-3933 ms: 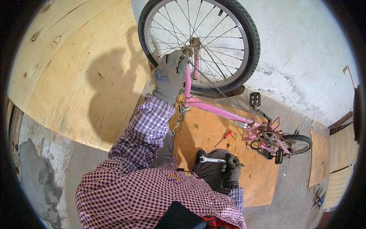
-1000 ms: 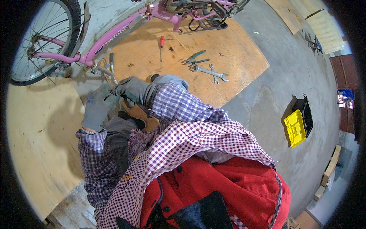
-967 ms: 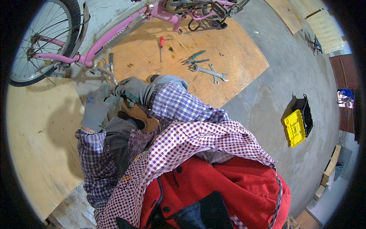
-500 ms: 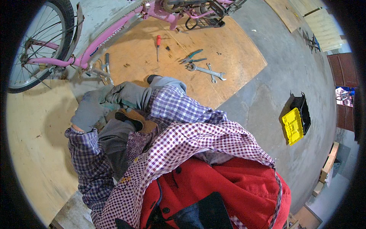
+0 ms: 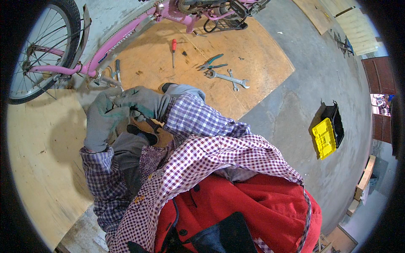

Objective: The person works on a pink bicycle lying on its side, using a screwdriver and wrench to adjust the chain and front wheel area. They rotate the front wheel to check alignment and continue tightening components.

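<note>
Both my hands wear grey work gloves with green patches and meet just below the lower end of the pink bicycle's frame (image 5: 110,49). My left hand (image 5: 103,120) has its fingers bent and pinched toward the right hand. My right hand (image 5: 141,102) is curled, fingertips against the left hand's. Whatever is between them is hidden by the gloves. Below the right hand a dark, tool-like end (image 5: 153,125) juts out; I cannot tell its kind or whether that hand holds it. A hammer-like tool with a dark grip (image 5: 117,66) lies just beyond my hands.
On the orange-brown board (image 5: 253,55) lie a red-handled screwdriver (image 5: 174,47), green-handled pliers (image 5: 209,63), a large wrench (image 5: 225,77) and a smaller one (image 5: 233,86). The bicycle wheel (image 5: 76,40) stands far left. An open black toolbox (image 5: 336,120) with yellow lid (image 5: 324,139) sits right.
My left hand has turned more upright and shifted slightly right, its fingers now bent up against the right hand. The dark tool-like end now shows below the right hand.
</note>
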The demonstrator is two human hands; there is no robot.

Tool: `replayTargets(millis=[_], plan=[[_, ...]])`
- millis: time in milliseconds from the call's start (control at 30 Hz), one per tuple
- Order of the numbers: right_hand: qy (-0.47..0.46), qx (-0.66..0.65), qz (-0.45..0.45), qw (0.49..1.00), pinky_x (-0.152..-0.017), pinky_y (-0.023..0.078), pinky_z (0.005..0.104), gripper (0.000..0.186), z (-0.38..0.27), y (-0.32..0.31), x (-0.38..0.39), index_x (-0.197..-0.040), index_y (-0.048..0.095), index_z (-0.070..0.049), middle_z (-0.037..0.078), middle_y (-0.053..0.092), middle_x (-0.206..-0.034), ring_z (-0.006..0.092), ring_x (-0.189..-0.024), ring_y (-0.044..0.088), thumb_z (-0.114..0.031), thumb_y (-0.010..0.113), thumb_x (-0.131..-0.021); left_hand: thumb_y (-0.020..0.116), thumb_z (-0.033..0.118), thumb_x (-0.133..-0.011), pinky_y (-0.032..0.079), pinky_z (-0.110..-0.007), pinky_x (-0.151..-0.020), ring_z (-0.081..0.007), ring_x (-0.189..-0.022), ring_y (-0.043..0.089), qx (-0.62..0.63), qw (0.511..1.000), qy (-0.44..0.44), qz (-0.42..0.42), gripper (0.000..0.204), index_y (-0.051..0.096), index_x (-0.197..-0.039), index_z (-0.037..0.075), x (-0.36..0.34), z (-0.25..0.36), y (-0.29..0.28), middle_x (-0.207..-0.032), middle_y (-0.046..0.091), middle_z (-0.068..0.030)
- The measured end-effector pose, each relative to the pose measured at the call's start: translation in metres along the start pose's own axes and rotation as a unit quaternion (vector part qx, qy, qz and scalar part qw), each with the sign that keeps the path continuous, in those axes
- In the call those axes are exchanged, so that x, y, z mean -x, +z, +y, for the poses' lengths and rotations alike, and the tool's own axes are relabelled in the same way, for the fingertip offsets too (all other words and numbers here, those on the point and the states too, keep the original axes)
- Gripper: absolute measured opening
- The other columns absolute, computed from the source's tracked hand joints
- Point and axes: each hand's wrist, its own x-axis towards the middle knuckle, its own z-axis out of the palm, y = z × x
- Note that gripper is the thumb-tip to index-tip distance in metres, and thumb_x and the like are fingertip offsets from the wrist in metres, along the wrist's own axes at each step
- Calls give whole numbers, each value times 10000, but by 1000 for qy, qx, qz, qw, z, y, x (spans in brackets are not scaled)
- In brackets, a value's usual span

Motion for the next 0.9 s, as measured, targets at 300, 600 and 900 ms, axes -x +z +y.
replayTargets(millis=[300, 600, 900], plan=[[22, -61, -13, 998, -418, 439, 251, 236, 4, -2, -10, -1035, 706, -38, 29, 642, -727, 94, -501, 546, -263, 674, -972, 828, 88, -811, 464, -220, -626, -71, -751, 595, 41, 986, 32, 158, 275, 628, -999, 65, 7, -49, 11, -840, 650, -14], [-58, 37, 41, 997, -454, 476, 302, 291, -57, -26, 44, -1004, 712, -95, 42, 655, -741, 125, -532, 572, -379, 665, -958, 759, 204, -870, 517, -376, -864, -288, -1002, 661, -265, 932, 133, 210, 274, 722, -1060, 10, -13, -10, 60, -1087, 721, -134], [-59, 29, 88, 994, -515, 482, 312, 290, -85, -35, 98, -853, 720, -38, 46, 663, -692, 130, -555, 609, -275, 614, -982, 676, 178, -965, 516, -369, -874, -264, -979, 649, -233, 947, 155, 161, 323, 671, -1222, -17, -11, 36, 89, -1096, 694, -149]])
